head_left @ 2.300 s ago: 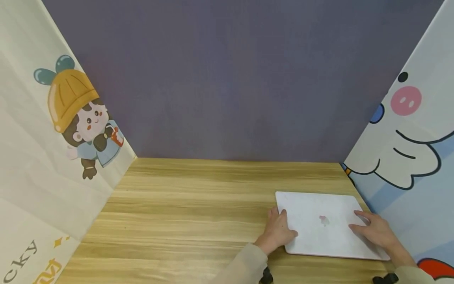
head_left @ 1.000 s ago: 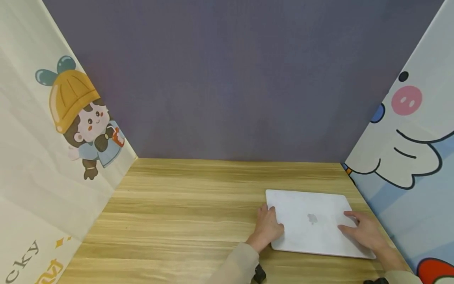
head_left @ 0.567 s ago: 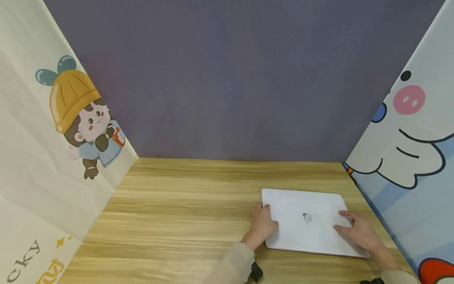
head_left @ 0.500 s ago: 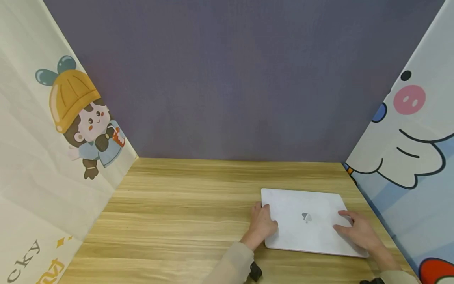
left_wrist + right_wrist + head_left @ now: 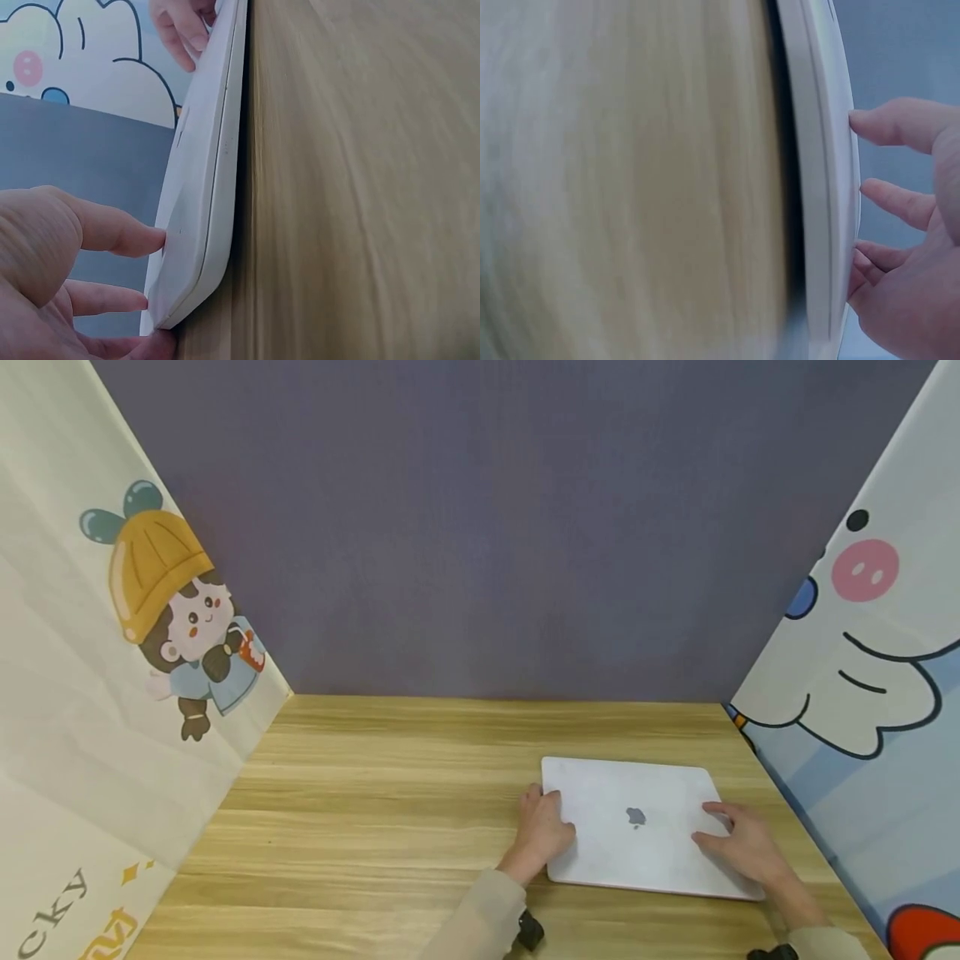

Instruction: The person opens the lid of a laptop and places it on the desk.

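Observation:
A closed silver laptop (image 5: 630, 852) with a dark apple logo lies flat on the wooden table, lid up, toward the right side. At its left edge my left hand (image 5: 542, 828) grips it. In the left wrist view, the thumb (image 5: 124, 232) touches the lid while other fingers curl at the corner. Across from it, my right hand (image 5: 744, 843) holds the right edge, with thumb and index finger on the lid. From the right wrist, the fingers of the right hand (image 5: 915, 255) meet the lid and side; the lower fingertips are partly hidden.
The wooden table (image 5: 360, 810) extends to the left of the laptop. A dark grey panel (image 5: 480, 543) rises behind it. Printed cartoon sheets flank both sides: a white left sheet (image 5: 60, 710) and a white-and-blue right sheet (image 5: 900, 760) near the right hand.
The laptop has slid left along the table, with both hands moving along on its edges. Their hold looks the same throughout.

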Available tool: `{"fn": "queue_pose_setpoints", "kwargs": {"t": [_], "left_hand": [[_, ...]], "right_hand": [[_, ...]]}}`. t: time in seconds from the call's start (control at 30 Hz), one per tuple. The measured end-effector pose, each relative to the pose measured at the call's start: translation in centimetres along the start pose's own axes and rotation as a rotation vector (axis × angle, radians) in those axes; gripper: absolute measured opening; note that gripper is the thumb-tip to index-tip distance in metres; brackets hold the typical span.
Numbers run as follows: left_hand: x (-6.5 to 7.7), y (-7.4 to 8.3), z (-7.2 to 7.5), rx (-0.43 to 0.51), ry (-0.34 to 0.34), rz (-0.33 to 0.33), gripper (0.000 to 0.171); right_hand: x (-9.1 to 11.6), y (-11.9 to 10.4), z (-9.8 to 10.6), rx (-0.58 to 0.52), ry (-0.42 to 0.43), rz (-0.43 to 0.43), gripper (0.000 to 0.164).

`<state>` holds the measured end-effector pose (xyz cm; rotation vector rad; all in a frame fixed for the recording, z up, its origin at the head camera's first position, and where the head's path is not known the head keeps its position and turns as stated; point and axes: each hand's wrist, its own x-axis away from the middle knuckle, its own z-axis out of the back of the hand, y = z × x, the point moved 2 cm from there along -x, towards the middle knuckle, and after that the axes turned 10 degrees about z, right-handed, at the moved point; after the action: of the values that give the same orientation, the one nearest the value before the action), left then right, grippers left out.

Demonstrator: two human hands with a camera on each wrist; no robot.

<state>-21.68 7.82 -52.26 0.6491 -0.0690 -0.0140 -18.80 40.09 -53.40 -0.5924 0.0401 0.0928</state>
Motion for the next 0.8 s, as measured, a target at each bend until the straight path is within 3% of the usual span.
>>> {"fn": "queue_pose_setpoints", "kwargs": {"t": [0.5, 0.8], "left_hand": [[0.1, -1.3, 1.4, 0.009, 0.030, -0.033, 0.038], [0.0, -2.3, 2.4, 0.040, 0.019, -0.008, 0.029]], "right_hand": [[0.4, -2.1, -0.6, -0.016, -0.022, -0.046, 0.074], [0.3, -3.6, -1.0, 0.007, 0.000, -0.005, 0.070]]}}
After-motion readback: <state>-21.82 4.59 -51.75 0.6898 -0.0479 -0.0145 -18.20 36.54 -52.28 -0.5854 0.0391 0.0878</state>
